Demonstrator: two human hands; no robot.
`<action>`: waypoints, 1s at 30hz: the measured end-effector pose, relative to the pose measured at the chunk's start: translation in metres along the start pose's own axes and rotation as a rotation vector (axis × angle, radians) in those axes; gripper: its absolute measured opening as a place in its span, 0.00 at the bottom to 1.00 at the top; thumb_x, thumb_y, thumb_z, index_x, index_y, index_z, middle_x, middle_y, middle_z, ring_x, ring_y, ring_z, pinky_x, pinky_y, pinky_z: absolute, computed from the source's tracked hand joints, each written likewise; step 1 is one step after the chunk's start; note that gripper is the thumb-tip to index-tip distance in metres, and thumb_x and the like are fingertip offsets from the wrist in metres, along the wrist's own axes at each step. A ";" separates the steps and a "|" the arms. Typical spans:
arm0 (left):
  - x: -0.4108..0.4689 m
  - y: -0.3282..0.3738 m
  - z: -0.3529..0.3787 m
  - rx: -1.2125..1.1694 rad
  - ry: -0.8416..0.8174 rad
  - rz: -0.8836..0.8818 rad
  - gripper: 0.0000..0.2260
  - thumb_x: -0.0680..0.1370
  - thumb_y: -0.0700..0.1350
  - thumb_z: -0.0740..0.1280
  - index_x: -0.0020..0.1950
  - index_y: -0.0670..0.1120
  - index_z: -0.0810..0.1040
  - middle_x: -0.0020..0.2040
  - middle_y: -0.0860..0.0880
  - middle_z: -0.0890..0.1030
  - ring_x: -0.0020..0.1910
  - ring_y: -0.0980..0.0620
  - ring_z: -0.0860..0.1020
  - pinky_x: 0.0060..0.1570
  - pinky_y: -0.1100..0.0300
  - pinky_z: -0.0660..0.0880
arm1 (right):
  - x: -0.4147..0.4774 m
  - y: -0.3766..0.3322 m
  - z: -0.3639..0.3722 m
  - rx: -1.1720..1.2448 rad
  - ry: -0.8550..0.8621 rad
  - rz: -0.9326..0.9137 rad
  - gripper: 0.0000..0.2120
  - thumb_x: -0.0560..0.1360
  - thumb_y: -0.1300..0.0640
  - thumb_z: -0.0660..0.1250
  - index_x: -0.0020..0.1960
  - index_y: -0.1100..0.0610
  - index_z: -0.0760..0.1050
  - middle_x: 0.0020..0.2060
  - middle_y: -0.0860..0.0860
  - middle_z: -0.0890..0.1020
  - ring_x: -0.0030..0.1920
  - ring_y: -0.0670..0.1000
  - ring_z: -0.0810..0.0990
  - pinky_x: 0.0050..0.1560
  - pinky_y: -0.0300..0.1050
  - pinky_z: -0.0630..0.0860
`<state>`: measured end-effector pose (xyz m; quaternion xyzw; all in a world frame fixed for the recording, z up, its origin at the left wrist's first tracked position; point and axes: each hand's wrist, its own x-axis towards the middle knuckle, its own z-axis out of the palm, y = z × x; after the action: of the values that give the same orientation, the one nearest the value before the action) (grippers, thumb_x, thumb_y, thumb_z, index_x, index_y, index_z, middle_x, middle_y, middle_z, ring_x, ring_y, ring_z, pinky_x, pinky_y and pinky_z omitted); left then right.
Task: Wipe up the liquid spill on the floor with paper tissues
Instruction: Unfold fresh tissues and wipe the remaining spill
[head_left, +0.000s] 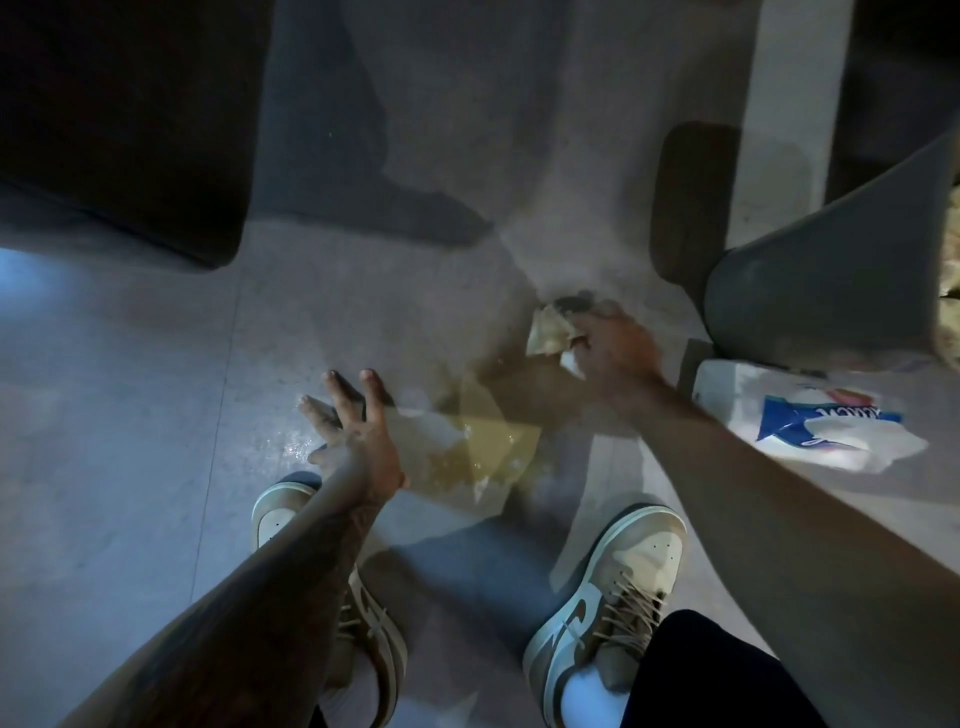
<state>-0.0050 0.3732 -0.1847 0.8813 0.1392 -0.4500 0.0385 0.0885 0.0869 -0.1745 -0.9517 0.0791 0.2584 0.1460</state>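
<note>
A yellowish liquid spill (483, 436) spreads over the grey floor in front of my two shoes. My right hand (615, 351) reaches forward over the far end of the spill and grips a crumpled, stained wad of paper tissue (550, 338) against the floor. My left hand (353, 415) hovers open with fingers spread, just left of the spill. A plastic-wrapped pack of paper tissues (800, 421) lies on the floor to the right of my right arm. The picture is blurred by motion.
A grey bin (831, 260) stands tilted at the right, right behind the tissue pack. A dark piece of furniture (119, 119) fills the upper left. A pale post (779, 104) rises at the upper right beside a dark mat (685, 202).
</note>
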 end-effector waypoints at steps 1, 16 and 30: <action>0.001 -0.001 0.001 -0.001 -0.002 0.001 0.67 0.63 0.54 0.82 0.77 0.52 0.27 0.77 0.40 0.28 0.75 0.27 0.34 0.61 0.29 0.69 | -0.011 -0.007 0.009 0.033 -0.033 -0.052 0.22 0.70 0.51 0.61 0.61 0.50 0.81 0.60 0.54 0.77 0.59 0.58 0.77 0.57 0.43 0.70; 0.004 0.000 0.000 -0.010 -0.043 -0.025 0.67 0.63 0.53 0.82 0.76 0.53 0.26 0.76 0.42 0.25 0.74 0.29 0.31 0.63 0.28 0.66 | 0.036 0.059 -0.047 -0.151 0.170 0.238 0.16 0.75 0.57 0.65 0.62 0.53 0.76 0.61 0.60 0.77 0.61 0.64 0.78 0.59 0.55 0.75; 0.003 0.002 0.000 -0.011 -0.040 -0.042 0.67 0.63 0.52 0.82 0.77 0.54 0.27 0.76 0.43 0.25 0.75 0.30 0.31 0.64 0.28 0.66 | -0.065 0.002 0.037 0.061 -0.063 0.063 0.18 0.76 0.54 0.65 0.65 0.50 0.75 0.60 0.56 0.74 0.57 0.60 0.77 0.56 0.49 0.73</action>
<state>-0.0024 0.3716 -0.1871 0.8688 0.1595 -0.4673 0.0368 0.0154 0.1014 -0.1720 -0.9352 0.1121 0.2902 0.1693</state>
